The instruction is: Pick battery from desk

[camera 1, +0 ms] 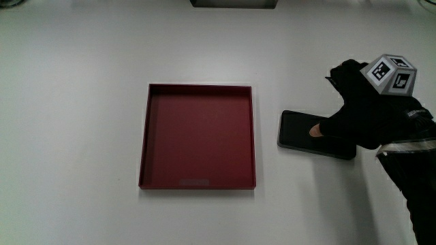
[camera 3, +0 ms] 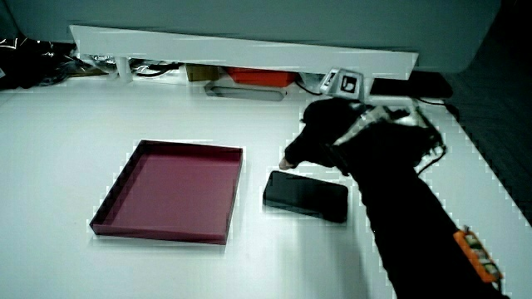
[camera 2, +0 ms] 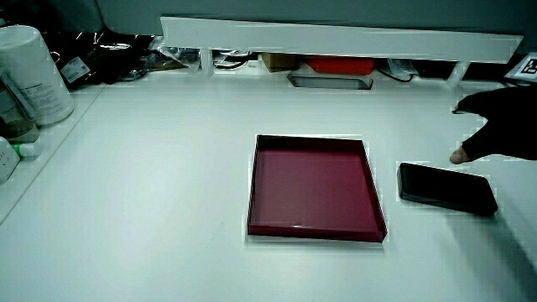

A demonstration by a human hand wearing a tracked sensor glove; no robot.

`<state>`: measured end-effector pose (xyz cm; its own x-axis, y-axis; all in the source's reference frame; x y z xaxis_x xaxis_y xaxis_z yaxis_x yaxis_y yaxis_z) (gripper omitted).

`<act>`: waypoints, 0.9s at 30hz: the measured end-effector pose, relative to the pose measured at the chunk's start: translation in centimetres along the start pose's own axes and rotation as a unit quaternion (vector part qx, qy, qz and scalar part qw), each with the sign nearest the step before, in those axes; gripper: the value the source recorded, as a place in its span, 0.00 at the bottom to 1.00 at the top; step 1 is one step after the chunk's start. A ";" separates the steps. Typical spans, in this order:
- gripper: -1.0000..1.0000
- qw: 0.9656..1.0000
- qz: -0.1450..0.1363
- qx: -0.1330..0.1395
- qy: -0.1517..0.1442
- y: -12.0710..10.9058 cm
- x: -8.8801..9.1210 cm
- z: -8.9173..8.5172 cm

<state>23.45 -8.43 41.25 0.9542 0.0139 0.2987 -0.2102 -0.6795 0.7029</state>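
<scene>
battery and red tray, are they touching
Apart. The main view shows a bare strip of table between the battery and the red tray; both side views agree.

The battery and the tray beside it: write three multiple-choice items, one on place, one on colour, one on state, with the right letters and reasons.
1. Where does the black battery lie?
A. in the tray
B. on the table beside the tray
C. on top of the tray's rim

2. What colour is the tray?
A. dark red
B. blue
C. yellow

3. What is the state of the tray?
A. filled with batteries
B. turned upside down
C. upright and empty

Answers:
1 B, the battery rests flat on the white table, apart from the tray, with the hand over it.
2 A, all views show dark red walls and floor.
3 C, its bare floor shows.
</scene>
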 end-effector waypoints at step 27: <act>0.50 0.995 -0.051 -0.073 0.038 6.2 3.9 -9.6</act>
<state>23.83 -5.51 52.95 0.9542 0.1372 0.2658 -0.1472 -0.5582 0.8165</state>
